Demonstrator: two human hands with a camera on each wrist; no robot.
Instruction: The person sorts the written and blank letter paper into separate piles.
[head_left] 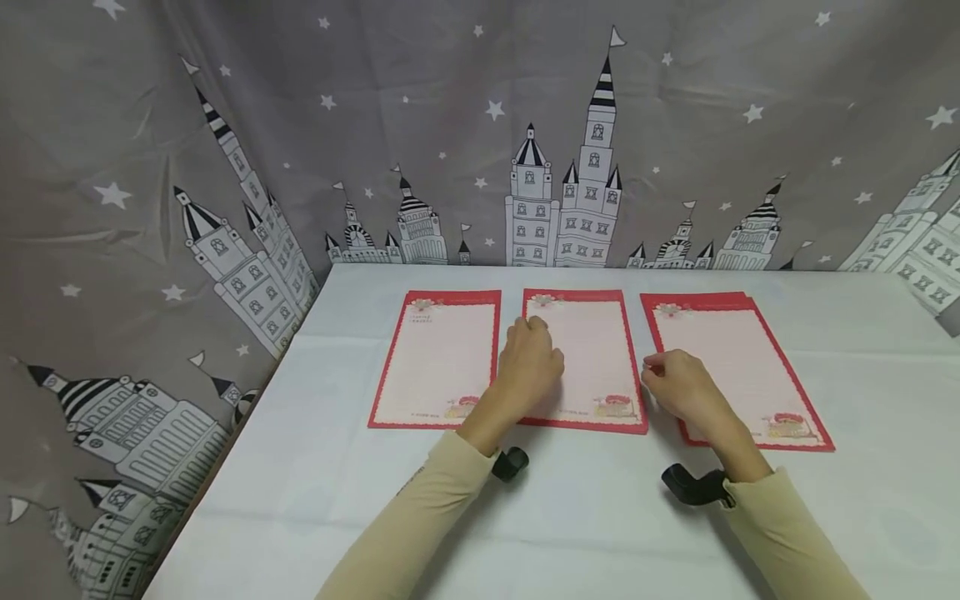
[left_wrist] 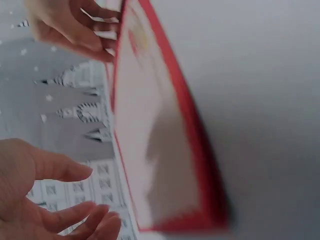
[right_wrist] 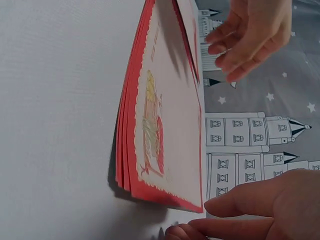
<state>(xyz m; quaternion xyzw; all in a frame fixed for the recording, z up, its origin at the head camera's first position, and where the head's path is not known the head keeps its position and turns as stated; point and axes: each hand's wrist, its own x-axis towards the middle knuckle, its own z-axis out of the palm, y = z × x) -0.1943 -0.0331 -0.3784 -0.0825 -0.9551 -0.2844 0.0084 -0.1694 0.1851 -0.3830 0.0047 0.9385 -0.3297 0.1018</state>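
Note:
Over the left edge of the middle stack of red-bordered letter paper (head_left: 588,354) hovers my left hand (head_left: 527,367). In the left wrist view the left hand (left_wrist: 60,200) has its thumb and fingers spread apart, holding nothing. My right hand (head_left: 688,390) is at the right side of that stack, in front of the right stack of letter paper (head_left: 738,358). In the right wrist view the right hand (right_wrist: 250,210) has its thumb tip right at a corner of the middle stack (right_wrist: 172,110), whose sheets are slightly fanned along one edge.
Another stack of red-bordered letter paper (head_left: 438,358) lies to the left, with a little writing near its top. All three lie on a white-covered table (head_left: 300,467). A grey curtain (head_left: 420,100) printed with castles and stars hangs behind and at the left.

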